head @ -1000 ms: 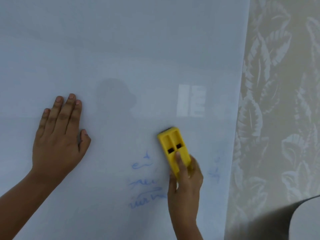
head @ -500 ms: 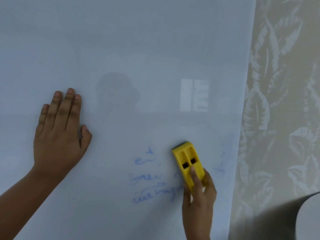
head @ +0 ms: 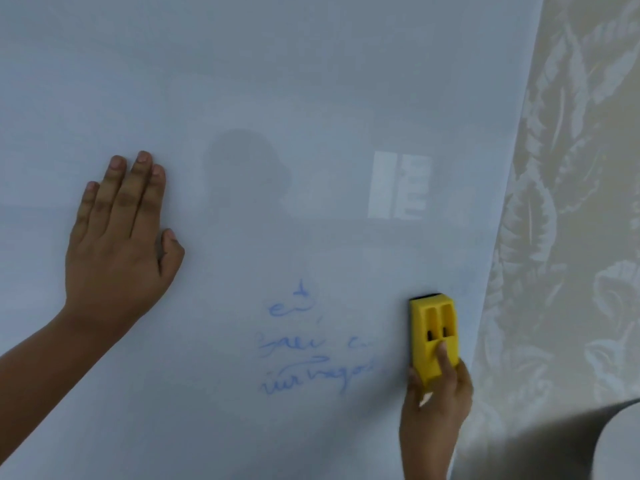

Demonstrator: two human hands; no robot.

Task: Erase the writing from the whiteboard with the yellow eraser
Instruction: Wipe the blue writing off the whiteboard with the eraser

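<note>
The whiteboard [head: 277,81] fills most of the view. Faint blue writing [head: 311,344] sits low in the middle, in three short lines. My right hand [head: 434,407] grips the yellow eraser [head: 433,332] by its lower end and presses it upright against the board, just right of the writing and close to the board's right edge. My left hand [head: 119,237] lies flat on the board at the left, fingers together and pointing up, holding nothing.
Beige wallpaper [head: 571,237] with a pale leaf pattern runs along the board's right edge. A rounded dark and white object [head: 620,441] shows at the bottom right corner. A bright window reflection [head: 398,185] glints on the board.
My right hand has slid the eraser to the right, from beside the writing to near the board's right edge. The blue marks at the right edge are wiped away. My left hand stays put.
</note>
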